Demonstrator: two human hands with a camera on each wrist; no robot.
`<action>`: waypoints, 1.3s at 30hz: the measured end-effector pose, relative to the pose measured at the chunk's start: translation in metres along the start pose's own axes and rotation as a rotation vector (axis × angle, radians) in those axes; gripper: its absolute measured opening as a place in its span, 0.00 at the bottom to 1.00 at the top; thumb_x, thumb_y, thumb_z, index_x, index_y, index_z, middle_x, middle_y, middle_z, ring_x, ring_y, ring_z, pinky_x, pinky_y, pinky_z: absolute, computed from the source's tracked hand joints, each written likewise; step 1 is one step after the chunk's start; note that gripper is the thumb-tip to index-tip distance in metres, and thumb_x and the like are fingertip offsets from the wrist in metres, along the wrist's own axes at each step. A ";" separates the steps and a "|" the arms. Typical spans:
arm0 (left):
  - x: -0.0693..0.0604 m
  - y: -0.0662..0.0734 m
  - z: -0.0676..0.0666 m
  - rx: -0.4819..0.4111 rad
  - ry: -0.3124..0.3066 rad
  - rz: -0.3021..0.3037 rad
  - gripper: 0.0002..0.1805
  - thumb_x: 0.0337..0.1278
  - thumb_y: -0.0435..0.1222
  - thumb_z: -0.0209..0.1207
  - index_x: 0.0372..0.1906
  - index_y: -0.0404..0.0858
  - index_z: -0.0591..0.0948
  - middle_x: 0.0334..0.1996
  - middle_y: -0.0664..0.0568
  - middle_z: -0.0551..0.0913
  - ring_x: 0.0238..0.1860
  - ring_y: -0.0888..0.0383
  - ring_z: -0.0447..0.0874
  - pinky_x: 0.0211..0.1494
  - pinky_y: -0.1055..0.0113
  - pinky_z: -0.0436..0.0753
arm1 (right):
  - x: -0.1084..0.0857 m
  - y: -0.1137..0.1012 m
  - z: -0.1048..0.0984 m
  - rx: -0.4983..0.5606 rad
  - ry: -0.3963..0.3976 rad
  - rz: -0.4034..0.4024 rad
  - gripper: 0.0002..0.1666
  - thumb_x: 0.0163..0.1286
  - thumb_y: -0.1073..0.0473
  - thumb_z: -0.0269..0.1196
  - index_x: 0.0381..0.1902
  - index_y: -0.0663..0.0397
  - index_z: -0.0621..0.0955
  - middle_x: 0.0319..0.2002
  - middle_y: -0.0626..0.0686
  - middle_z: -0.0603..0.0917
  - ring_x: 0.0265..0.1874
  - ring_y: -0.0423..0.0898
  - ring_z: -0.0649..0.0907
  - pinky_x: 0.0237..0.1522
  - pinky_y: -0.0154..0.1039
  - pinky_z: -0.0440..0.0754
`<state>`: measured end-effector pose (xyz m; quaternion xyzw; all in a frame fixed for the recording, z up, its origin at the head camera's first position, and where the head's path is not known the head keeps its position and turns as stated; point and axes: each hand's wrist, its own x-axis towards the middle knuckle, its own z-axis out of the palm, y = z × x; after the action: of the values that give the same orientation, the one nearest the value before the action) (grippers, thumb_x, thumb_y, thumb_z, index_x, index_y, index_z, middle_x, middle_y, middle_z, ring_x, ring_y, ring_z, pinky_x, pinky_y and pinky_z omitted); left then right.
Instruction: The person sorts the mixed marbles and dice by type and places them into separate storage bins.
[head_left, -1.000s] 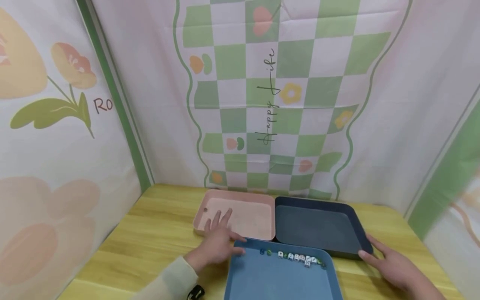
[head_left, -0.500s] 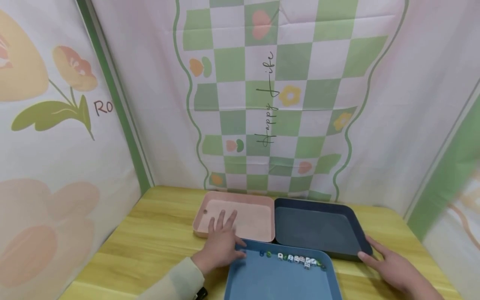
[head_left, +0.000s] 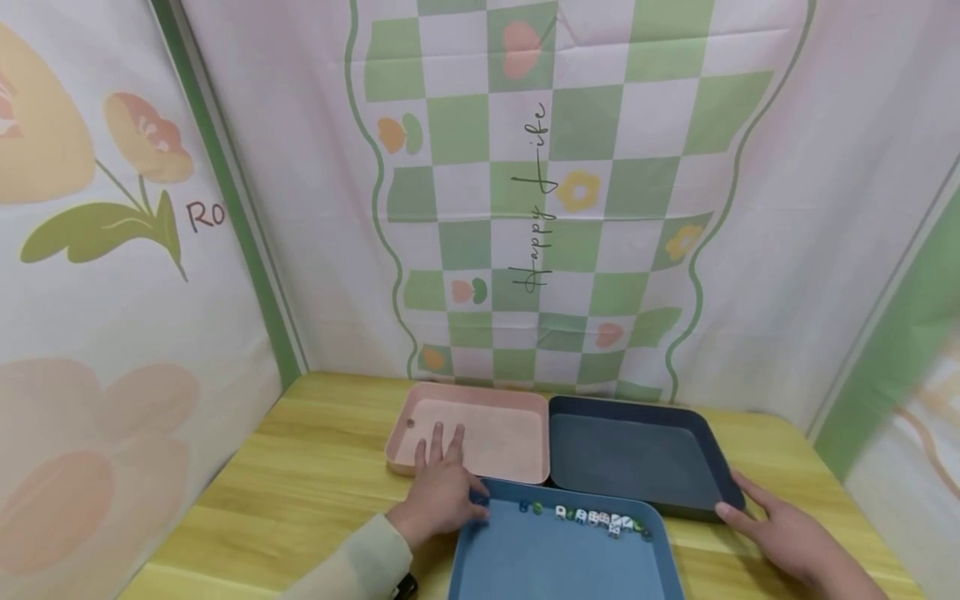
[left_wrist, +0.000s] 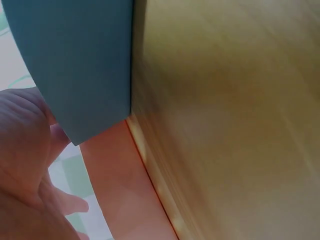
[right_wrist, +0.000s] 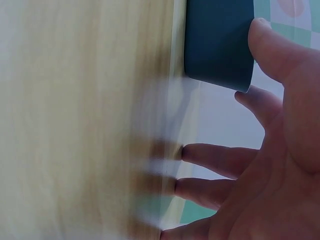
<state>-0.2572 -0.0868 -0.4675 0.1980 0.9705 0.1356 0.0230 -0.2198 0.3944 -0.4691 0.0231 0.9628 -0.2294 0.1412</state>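
Observation:
My left hand [head_left: 438, 496] is at the far left corner of the blue tray [head_left: 558, 571]. Its thumb and forefinger reach over that corner, close to a small dark blue piece; whether they pinch it is unclear. The other fingers spread above the pink tray [head_left: 510, 433]. Along the blue tray's far side lies a row of white dice [head_left: 593, 517] with small green and blue pieces. My right hand [head_left: 787, 533] touches the near right corner of the navy tray [head_left: 637, 450], thumb on one wall and forefinger by the other, remaining fingers extended, as the right wrist view shows.
The pink and navy trays stand side by side at the back of the wooden table [head_left: 247, 500], against a patterned curtain [head_left: 577, 250]. The blue tray sits in front, close to both. A small round mark [head_left: 410, 423] shows inside the pink tray.
My left hand has shifted slightly right and the fingers over the pink tray have moved a little. My right hand and the trays stay put.

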 end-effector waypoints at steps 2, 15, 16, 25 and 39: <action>0.000 0.000 0.000 0.003 -0.005 0.000 0.11 0.44 0.57 0.73 0.35 0.65 0.89 0.79 0.38 0.44 0.75 0.33 0.26 0.70 0.32 0.35 | 0.000 0.000 0.000 0.002 0.001 -0.001 0.59 0.71 0.24 0.45 0.76 0.67 0.48 0.61 0.84 0.64 0.55 0.83 0.69 0.46 0.74 0.70; 0.001 0.003 -0.003 -0.002 -0.042 -0.020 0.07 0.44 0.51 0.74 0.32 0.61 0.90 0.77 0.34 0.49 0.75 0.30 0.29 0.70 0.32 0.37 | 0.000 0.000 0.000 -0.003 0.003 0.007 0.60 0.70 0.23 0.45 0.77 0.66 0.48 0.61 0.84 0.64 0.54 0.83 0.69 0.45 0.74 0.70; 0.001 0.003 -0.003 0.002 -0.043 -0.022 0.06 0.44 0.50 0.74 0.31 0.61 0.90 0.77 0.34 0.49 0.75 0.30 0.29 0.70 0.32 0.38 | 0.001 0.000 -0.001 -0.003 0.002 0.006 0.60 0.70 0.23 0.45 0.77 0.66 0.47 0.61 0.84 0.64 0.54 0.83 0.69 0.45 0.74 0.70; 0.001 0.010 -0.001 0.080 -0.027 -0.024 0.06 0.44 0.44 0.73 0.20 0.57 0.87 0.75 0.32 0.55 0.75 0.30 0.32 0.70 0.32 0.43 | 0.000 0.000 0.000 0.014 -0.004 0.008 0.59 0.70 0.23 0.45 0.77 0.65 0.48 0.62 0.84 0.64 0.55 0.83 0.68 0.46 0.74 0.70; 0.000 0.018 -0.005 0.170 -0.031 -0.013 0.10 0.43 0.44 0.73 0.16 0.55 0.83 0.74 0.32 0.58 0.75 0.31 0.37 0.71 0.34 0.46 | -0.003 -0.002 0.000 0.002 -0.008 0.001 0.58 0.72 0.25 0.45 0.76 0.67 0.47 0.61 0.84 0.64 0.54 0.83 0.69 0.46 0.74 0.70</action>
<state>-0.2512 -0.0720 -0.4581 0.1950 0.9793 0.0494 0.0222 -0.2177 0.3925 -0.4671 0.0230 0.9620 -0.2304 0.1449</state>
